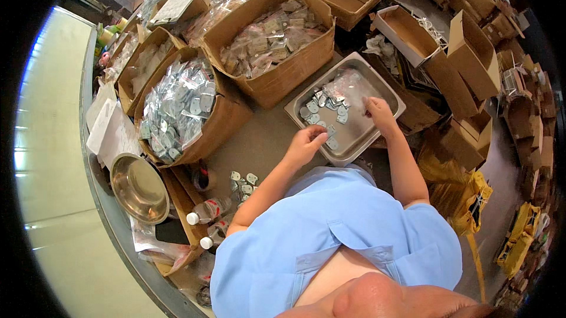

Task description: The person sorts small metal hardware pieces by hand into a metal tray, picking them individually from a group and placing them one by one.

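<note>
Fingers on left hand [304, 146] and right hand [381, 113] look curled, can't tell if gripping; bumping the tray [359, 131] could scatter the plates [312, 106].

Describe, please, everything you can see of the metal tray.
The tray is rectangular, shallow and silvery, with rounded corners and a narrow rim. It sits slantwise in front of the person, right of a large box. Small plates lie loose on its left side, clear plastic toward its far end. The left hand and right hand reach over it; whether either touches it is unclear.
</note>
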